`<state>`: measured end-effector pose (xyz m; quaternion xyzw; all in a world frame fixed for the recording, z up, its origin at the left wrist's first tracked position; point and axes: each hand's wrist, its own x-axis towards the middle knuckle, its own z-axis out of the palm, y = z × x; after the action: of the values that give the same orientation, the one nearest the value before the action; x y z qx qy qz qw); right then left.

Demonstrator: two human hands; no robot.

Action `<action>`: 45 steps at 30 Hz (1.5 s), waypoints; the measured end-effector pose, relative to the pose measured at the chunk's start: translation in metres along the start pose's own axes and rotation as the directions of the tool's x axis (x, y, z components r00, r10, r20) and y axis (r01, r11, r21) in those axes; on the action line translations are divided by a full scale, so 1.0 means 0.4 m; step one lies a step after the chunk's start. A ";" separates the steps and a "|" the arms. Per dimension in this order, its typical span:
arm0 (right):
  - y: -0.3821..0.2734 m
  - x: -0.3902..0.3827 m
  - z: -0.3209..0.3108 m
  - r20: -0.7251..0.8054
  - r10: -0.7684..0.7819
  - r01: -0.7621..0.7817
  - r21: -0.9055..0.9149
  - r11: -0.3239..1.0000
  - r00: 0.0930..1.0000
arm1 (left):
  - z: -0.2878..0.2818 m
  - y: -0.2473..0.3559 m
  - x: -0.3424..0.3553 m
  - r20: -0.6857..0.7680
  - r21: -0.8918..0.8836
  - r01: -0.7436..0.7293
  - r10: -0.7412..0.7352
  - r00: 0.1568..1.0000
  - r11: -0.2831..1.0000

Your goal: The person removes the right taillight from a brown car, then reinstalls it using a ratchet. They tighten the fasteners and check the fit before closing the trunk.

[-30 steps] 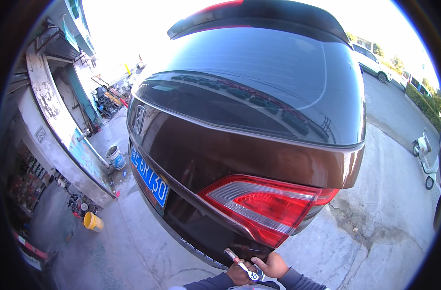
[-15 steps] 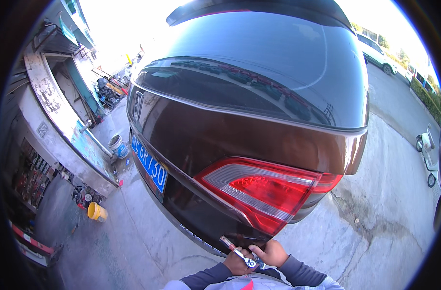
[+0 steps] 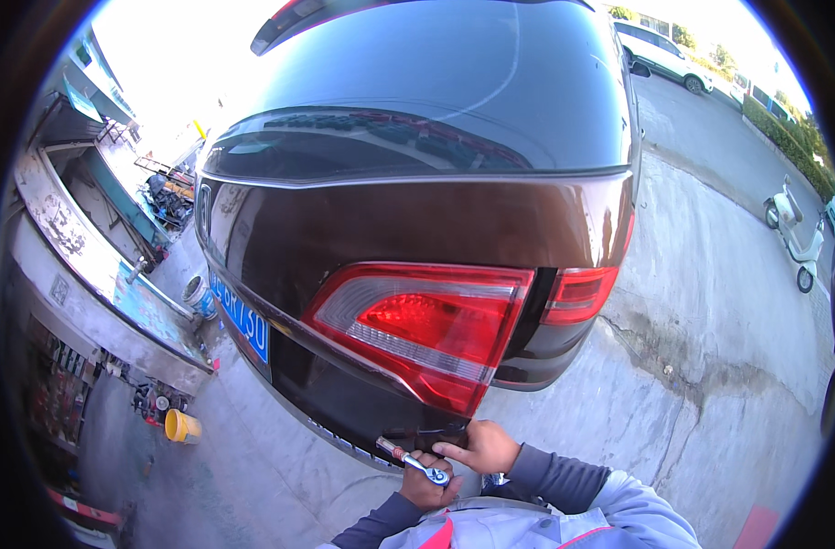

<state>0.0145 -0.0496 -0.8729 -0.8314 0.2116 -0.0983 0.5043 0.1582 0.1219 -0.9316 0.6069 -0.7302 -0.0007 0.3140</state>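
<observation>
My left hand [image 3: 424, 490] is closed round a chrome ratchet wrench [image 3: 437, 476], whose handle points up and to the left with a reddish band near its end. Beside it, my right hand [image 3: 492, 448] grips the lower corner of a brown car's tailgate [image 3: 344, 389], thumb laid on the near face and the other fingers partly hidden. Just above both hands is the red and clear tail light [image 3: 417, 320]. A dark gap separates it from the outer light [image 3: 580, 295] on the car's side.
A blue number plate [image 3: 241, 320] sits on the tailgate's left part. On the concrete at left stand a yellow bucket [image 3: 181, 426] and a white bucket [image 3: 199, 297], near a worn counter [image 3: 115, 284]. A pale scooter [image 3: 795, 233] and a white car [image 3: 664, 55] are at right.
The car has shifted left in view, and a dark gap now shows between the two tail light parts. Both hands have moved left and slightly up in view, keeping their holds.
</observation>
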 end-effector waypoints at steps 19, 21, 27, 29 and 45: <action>-0.037 -0.056 0.032 -0.181 -0.028 0.022 -0.031 0.999 0.983 | -0.007 0.113 -0.032 -0.230 -0.141 0.020 -0.052 0.972 0.990; -0.044 -0.065 0.032 -0.172 -0.028 0.032 0.018 0.999 0.985 | -0.005 0.135 -0.039 -0.254 -0.127 0.036 -0.068 0.965 0.991; -0.068 -0.099 0.033 -0.170 -0.047 0.070 0.136 0.988 0.984 | -0.014 0.172 -0.065 -0.306 -0.113 0.044 -0.077 0.949 0.993; -0.076 -0.110 0.033 -0.192 -0.068 0.095 0.135 0.986 0.979 | -0.021 0.185 -0.070 -0.333 -0.095 0.040 -0.069 0.940 0.995; -0.041 -0.105 0.052 -0.253 -0.125 0.181 0.214 0.960 0.959 | -0.015 0.205 -0.077 -0.349 0.054 0.055 -0.033 0.937 0.997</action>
<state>-0.0110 -0.0076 -0.8663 -0.7621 0.1917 -0.2603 0.5610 0.0904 0.1732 -0.9095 0.6231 -0.6491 0.1224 0.4188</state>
